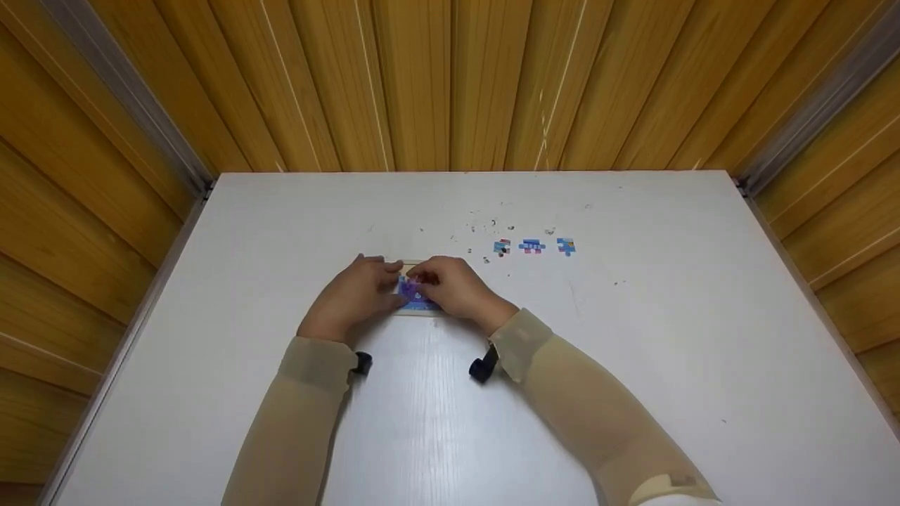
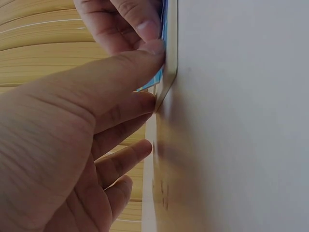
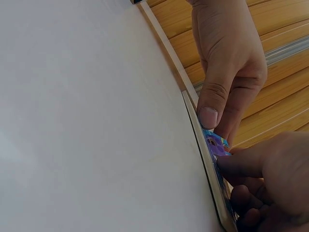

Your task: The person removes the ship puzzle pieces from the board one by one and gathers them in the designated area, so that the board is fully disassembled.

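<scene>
On the table (image 1: 422, 422), blue-purple puzzle (image 1: 418, 295) in pale frame (image 1: 416, 314), left fingers (image 2: 128, 107) gripping it, right fingers (image 3: 244, 164), hold unclear

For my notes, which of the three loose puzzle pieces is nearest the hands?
The leftmost piece; the middle piece and rightmost piece lie farther from the right hand.

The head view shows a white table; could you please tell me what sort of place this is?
Probably a small work booth: a white table is surrounded on three sides by wood-patterned panels, with metal posts at the two far corners.
</scene>
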Action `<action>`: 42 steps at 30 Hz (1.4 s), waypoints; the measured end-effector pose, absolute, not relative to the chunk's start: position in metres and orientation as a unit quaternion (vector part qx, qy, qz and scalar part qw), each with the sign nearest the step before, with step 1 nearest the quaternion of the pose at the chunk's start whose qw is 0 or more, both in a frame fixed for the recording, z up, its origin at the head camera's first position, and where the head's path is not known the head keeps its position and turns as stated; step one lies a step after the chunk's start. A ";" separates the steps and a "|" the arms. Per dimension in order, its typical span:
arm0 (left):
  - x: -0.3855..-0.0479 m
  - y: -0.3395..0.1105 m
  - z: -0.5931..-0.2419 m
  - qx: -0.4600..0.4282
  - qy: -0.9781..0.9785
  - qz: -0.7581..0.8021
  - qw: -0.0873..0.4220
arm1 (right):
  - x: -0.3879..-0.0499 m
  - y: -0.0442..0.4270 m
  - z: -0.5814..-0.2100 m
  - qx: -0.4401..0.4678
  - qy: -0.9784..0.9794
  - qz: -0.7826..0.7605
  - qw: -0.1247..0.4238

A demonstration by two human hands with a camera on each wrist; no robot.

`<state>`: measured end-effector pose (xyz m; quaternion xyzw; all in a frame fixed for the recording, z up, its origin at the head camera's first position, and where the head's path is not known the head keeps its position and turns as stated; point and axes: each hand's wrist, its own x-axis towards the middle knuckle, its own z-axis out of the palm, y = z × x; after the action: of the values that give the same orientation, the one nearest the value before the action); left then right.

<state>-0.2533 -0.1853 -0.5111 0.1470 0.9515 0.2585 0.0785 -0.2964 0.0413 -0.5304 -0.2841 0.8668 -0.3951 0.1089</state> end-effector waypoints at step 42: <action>-0.254 -0.185 -0.511 0.133 0.950 0.268 0.092 | -0.299 0.052 -0.520 -0.273 0.854 -0.421 0.138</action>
<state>-0.2543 -0.1850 -0.5109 0.1328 0.9497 0.2682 0.0924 -0.2985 0.0515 -0.5201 -0.2728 0.8539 -0.4212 0.1378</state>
